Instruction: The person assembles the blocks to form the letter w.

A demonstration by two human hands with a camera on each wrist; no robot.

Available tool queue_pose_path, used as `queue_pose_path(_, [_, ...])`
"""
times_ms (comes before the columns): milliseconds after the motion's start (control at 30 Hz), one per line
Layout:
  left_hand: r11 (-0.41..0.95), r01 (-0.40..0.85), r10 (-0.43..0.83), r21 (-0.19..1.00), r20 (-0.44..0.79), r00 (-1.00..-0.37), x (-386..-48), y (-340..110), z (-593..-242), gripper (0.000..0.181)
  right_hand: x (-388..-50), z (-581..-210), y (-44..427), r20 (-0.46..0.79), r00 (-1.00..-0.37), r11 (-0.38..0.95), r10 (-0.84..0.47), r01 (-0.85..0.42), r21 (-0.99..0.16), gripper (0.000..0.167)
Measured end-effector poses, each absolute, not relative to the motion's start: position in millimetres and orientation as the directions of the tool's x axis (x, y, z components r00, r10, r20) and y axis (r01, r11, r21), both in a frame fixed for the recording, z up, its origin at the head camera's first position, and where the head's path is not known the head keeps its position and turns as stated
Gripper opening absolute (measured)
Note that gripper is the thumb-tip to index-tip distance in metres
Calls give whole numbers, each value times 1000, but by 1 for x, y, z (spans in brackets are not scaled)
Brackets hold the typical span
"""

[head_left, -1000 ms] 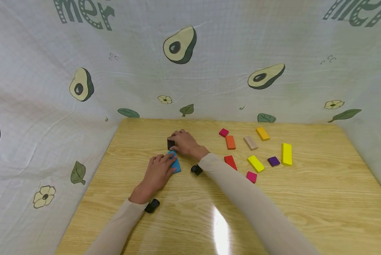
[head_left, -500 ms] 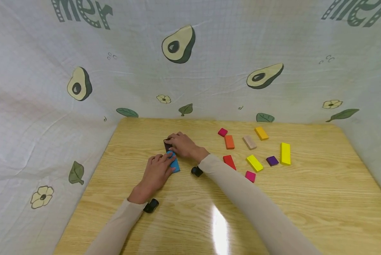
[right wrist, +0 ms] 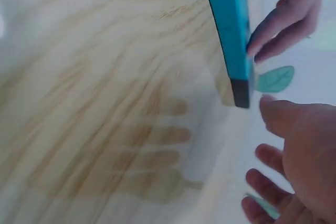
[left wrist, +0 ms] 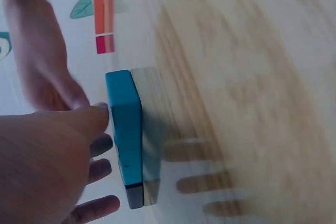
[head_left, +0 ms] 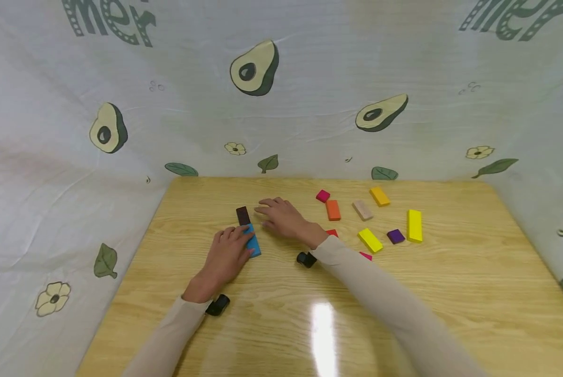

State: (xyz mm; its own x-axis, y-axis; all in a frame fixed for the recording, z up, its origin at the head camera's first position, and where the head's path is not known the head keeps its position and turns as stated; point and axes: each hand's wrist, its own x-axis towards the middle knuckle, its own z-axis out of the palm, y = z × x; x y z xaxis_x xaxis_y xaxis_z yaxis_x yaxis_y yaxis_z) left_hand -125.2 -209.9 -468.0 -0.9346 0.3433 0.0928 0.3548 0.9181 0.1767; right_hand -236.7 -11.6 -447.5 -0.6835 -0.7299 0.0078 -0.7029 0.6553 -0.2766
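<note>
A blue block (head_left: 253, 245) lies on the left part of the table, its far end meeting a dark brown block (head_left: 243, 215). On top of the blue block rest the fingers of my left hand (head_left: 224, 255), thumb near its close end. My right hand (head_left: 287, 220) is held just right of the dark block, fingers spread and holding nothing. The left wrist view has the blue block (left wrist: 126, 129) in line with the dark one (left wrist: 135, 196). In the right wrist view my right hand (right wrist: 310, 150) is apart from the dark block (right wrist: 241, 93).
Right of my hands lie several loose blocks, among them an orange one (head_left: 333, 210), a beige one (head_left: 362, 210), a purple one (head_left: 396, 236) and a long yellow one (head_left: 415, 226). My right sleeve partly covers a red and a pink block. A patterned cloth (head_left: 309, 131) hangs behind the table.
The dark block shifted slightly left and tilted into line with the blue one. My right hand then let go of it and moved right. My left hand stays on the blue block.
</note>
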Motion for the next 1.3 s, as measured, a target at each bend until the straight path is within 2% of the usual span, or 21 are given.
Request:
queue_pose_path(133, [919, 328, 312, 219, 102, -944, -129, -214, -469, 51, -227, -445, 13, 18, -693, 666, -721, -699, -258, 48])
queue_pose_path(300, [920, 274, 264, 279, 76, -962, -135, -221, -467, 58, -210, -441, 47, 32, -724, 682, -689, -663, -307, 49])
queue_pose_path(700, [926, 245, 243, 286, 43, -969, -140, -230, -471, 62, -181, -442, 118, 98, -775, 681, -625, -602, -418, 49])
queue_pose_path(967, [930, 247, 248, 271, 32, -968, -144, -226, -470, 61, -170, -442, 146, 63, -807, 742, -587, -568, -356, 52])
queue_pose_path(1300, [941, 251, 256, 228, 9, -967, -146, -218, -468, 60, -152, -448, 182, 83, -832, 765, -548, -540, -351, 54])
